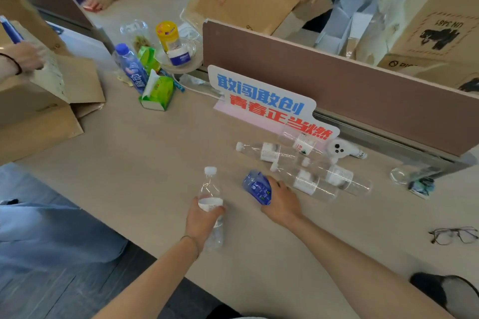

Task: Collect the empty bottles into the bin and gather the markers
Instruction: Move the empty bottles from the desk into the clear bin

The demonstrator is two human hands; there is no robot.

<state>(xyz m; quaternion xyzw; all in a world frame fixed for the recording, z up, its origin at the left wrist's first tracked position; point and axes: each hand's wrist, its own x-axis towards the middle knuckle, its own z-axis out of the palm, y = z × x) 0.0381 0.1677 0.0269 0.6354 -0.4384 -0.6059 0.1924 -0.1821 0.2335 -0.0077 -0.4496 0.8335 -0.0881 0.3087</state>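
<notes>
Left hand [204,217] grips clear bottle [211,189]; right hand [281,202] holds blue bottle [256,186].

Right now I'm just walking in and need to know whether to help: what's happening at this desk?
A person is clearing up empty bottles. Their left hand grips a clear bottle by its middle, and their right hand holds a crushed blue-labelled bottle on the desk. Several more clear bottles lie on their sides by the divider. No bin or markers can be made out.
</notes>
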